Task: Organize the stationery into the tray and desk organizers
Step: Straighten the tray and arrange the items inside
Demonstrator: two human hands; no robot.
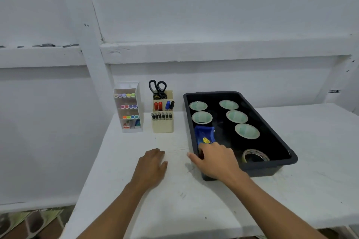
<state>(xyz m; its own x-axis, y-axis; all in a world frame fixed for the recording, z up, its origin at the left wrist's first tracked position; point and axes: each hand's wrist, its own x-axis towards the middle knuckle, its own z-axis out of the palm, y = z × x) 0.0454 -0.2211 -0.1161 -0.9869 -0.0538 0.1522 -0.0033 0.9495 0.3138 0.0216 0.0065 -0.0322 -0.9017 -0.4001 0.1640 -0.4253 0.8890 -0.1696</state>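
Observation:
A black tray (275,141) sits on the white table, right of centre. Inside it lie several green-cored tape rolls (236,116) and a clear tape roll (255,155) near its front wall. My right hand (215,161) is over the tray's near left corner, fingers closed on a blue tape dispenser (205,135) that rests inside against the left wall. My left hand (152,167) lies flat and empty on the table, left of the tray. A white rack of highlighters (129,106) and a beige organizer (162,114) holding scissors, markers and pens stand at the back.
The table (174,200) runs from the wall to its front edge near me. A white wall with a ledge stands right behind the organizers. Patterned floor shows at lower left beyond the table's left edge.

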